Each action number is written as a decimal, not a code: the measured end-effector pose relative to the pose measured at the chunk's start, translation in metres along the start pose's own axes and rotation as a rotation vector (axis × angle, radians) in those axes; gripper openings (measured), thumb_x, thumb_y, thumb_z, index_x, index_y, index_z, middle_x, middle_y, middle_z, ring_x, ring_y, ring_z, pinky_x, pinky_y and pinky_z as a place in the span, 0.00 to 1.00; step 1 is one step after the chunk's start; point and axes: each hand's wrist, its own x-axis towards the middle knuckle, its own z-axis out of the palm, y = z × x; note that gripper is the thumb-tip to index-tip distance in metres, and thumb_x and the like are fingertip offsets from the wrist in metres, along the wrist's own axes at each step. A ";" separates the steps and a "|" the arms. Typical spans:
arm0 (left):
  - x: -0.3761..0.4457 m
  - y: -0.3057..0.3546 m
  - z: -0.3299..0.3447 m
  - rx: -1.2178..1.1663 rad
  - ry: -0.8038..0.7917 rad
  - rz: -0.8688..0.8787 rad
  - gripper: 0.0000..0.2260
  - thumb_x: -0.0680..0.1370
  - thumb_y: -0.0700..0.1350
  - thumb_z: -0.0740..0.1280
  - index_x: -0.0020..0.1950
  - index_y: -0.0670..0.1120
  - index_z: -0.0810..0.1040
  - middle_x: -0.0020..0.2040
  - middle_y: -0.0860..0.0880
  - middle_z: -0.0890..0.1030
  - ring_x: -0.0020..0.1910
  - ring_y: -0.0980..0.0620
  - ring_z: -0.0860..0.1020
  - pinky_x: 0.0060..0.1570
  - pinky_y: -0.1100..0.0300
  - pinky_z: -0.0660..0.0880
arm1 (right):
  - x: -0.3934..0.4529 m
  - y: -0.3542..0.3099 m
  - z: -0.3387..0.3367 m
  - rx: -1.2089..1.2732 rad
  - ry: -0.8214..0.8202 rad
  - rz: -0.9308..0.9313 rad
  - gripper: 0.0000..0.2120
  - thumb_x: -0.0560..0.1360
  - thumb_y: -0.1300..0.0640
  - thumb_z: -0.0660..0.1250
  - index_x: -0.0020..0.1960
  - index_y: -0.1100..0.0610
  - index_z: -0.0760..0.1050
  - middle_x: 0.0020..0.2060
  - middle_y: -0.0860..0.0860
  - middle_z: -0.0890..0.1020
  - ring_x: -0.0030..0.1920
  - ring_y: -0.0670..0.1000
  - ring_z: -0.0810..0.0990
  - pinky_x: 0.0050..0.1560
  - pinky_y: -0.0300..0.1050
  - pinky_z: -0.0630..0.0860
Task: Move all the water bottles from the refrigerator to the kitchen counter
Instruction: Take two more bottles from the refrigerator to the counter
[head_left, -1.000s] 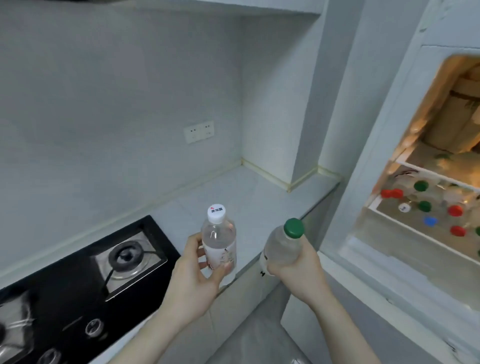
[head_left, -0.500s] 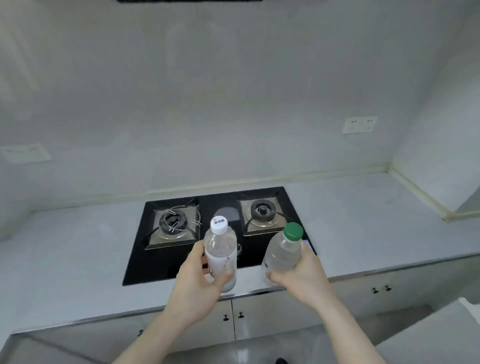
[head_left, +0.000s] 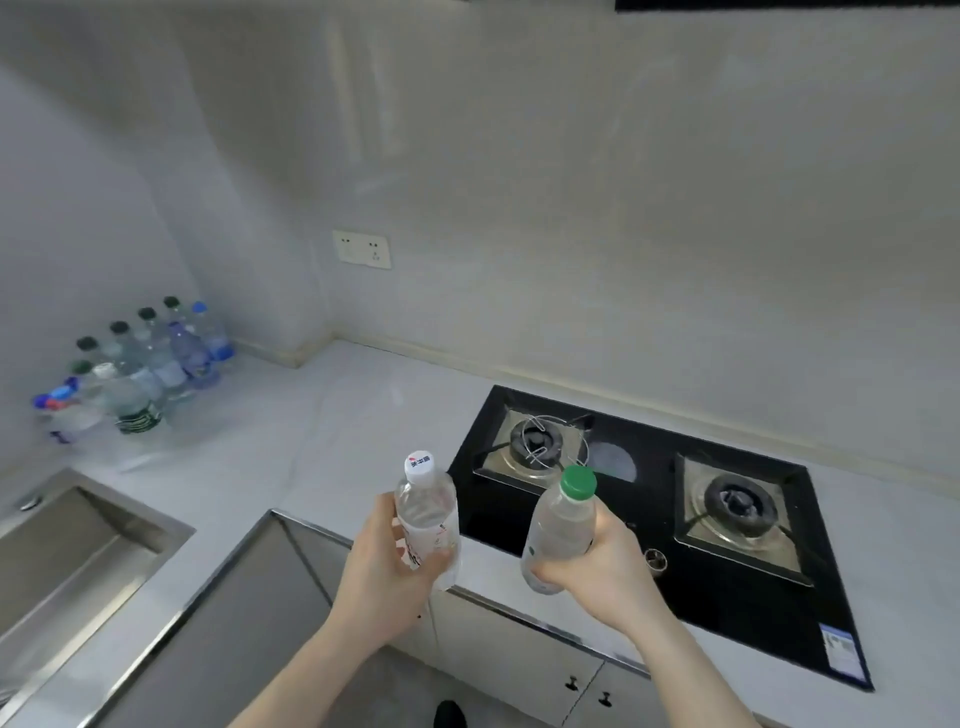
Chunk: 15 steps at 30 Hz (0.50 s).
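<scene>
My left hand (head_left: 384, 569) grips a clear water bottle with a white cap (head_left: 423, 506), held upright in front of the counter's edge. My right hand (head_left: 597, 569) grips a second clear bottle with a green cap (head_left: 561, 525), tilted a little to the left, over the front of the stove. Several water bottles (head_left: 140, 369) with green, blue and white caps stand grouped in the far left corner of the pale grey kitchen counter (head_left: 332, 426). The refrigerator is out of view.
A black two-burner gas stove (head_left: 660, 499) is set into the counter on the right. A steel sink (head_left: 67, 545) lies at the left. A wall socket (head_left: 362, 249) sits above the counter. White cabinet doors (head_left: 519, 654) run below the stove.
The view has swung left from the refrigerator, past the stove, to the counter corner with the grouped bottles and the sink. Both hands still hold their bottles in front of me.
</scene>
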 end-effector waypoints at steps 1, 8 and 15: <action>0.004 -0.004 -0.005 0.005 0.022 -0.026 0.22 0.72 0.52 0.79 0.56 0.64 0.70 0.53 0.60 0.83 0.51 0.59 0.82 0.51 0.53 0.82 | 0.009 -0.003 0.007 -0.006 -0.018 -0.011 0.18 0.64 0.61 0.79 0.49 0.51 0.77 0.41 0.52 0.83 0.39 0.46 0.82 0.40 0.39 0.77; 0.056 -0.043 -0.040 0.059 0.112 -0.148 0.20 0.70 0.56 0.77 0.54 0.63 0.68 0.50 0.59 0.83 0.49 0.56 0.82 0.49 0.50 0.81 | 0.091 -0.016 0.070 0.013 -0.127 -0.035 0.17 0.63 0.57 0.79 0.47 0.49 0.76 0.40 0.50 0.84 0.43 0.51 0.84 0.42 0.44 0.78; 0.118 -0.075 -0.060 0.127 0.146 -0.219 0.22 0.69 0.55 0.76 0.54 0.61 0.66 0.50 0.58 0.80 0.49 0.53 0.80 0.48 0.48 0.80 | 0.167 -0.022 0.121 -0.017 -0.218 -0.063 0.19 0.61 0.54 0.77 0.47 0.47 0.74 0.39 0.46 0.84 0.39 0.48 0.83 0.44 0.53 0.83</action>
